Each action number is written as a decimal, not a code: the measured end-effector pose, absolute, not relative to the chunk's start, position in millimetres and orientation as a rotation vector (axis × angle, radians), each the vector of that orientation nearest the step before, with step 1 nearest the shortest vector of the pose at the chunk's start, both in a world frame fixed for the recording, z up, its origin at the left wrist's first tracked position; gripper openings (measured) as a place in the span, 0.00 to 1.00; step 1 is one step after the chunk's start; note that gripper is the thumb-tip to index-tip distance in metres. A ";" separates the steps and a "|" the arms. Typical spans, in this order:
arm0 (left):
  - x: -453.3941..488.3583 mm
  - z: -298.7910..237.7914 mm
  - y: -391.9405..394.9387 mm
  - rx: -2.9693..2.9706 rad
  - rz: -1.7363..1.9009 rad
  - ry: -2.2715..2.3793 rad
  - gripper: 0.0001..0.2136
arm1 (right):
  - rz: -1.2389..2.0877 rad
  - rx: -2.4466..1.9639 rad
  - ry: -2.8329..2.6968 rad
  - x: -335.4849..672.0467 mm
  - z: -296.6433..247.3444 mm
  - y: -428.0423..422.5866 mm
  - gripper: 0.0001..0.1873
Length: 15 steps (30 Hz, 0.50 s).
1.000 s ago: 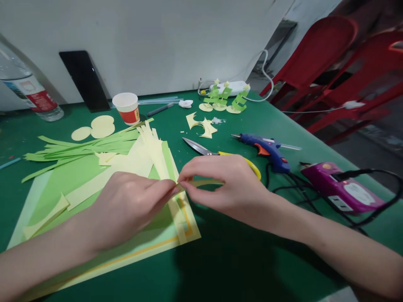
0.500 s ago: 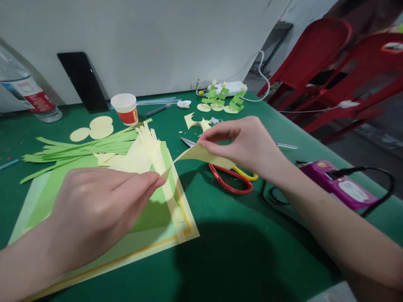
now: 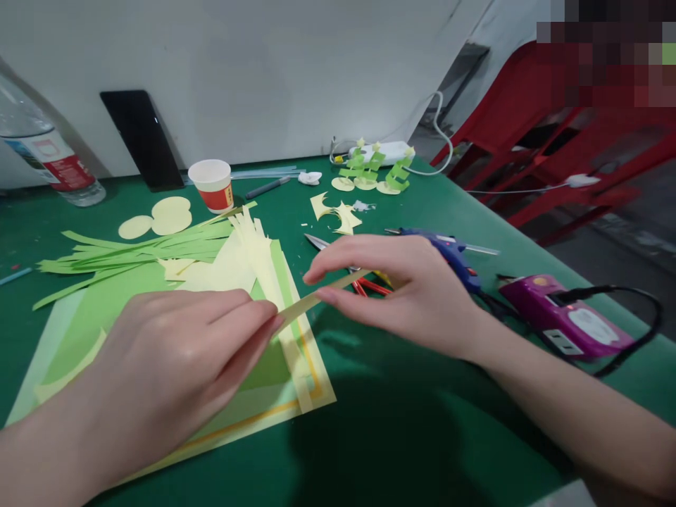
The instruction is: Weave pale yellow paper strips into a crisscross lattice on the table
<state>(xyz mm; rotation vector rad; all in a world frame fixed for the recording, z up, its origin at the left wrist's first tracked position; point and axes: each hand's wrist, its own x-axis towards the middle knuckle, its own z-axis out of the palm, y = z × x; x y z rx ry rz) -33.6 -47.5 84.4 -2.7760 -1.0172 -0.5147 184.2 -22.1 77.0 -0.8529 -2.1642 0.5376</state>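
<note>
My left hand (image 3: 179, 352) pinches one end of a pale yellow paper strip (image 3: 298, 308) between thumb and fingers, above a stack of green and cream paper sheets (image 3: 320, 380). The strip runs right into the gap of my right hand (image 3: 417, 292), where the thumb touches it and the index finger stands apart. Behind that hand lie scissors (image 3: 317, 241), their handles partly hidden. A blue glue gun (image 3: 448, 253) shows just past the right hand. Cut cream strips (image 3: 253, 243) and green strips (image 3: 137, 250) lie on the sheets beyond my left hand.
Along the back stand a water bottle (image 3: 66, 162), a black phone (image 3: 141, 141) and a paper cup (image 3: 212, 193). Small green paper plants (image 3: 372, 165) sit by a white power strip (image 3: 396, 150). A purple power socket (image 3: 570, 317) with cables lies right; red chairs (image 3: 507, 105) stand beyond the table.
The right hand has lowered and its thumb and index finger have parted. The paper between the hands now shows as a narrow strip. The glue gun has come into sight.
</note>
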 end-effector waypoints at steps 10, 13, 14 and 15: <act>-30.1 71.9 -58.0 -2.809 -0.628 -0.913 0.07 | 0.479 -0.781 -2.159 166.8 62.3 -37.5 0.05; -33.2 75.8 -59.2 -2.713 -0.641 -0.906 0.04 | 0.511 -0.834 -2.132 171.7 65.8 -34.9 0.06; -34.4 78.4 -59.0 -2.685 -0.648 -0.895 0.04 | 0.524 -0.868 -2.124 174.4 67.4 -32.2 0.06; -35.6 81.2 -58.5 -2.664 -0.650 -0.893 0.04 | 0.529 -0.906 -2.115 177.5 69.0 -28.6 0.06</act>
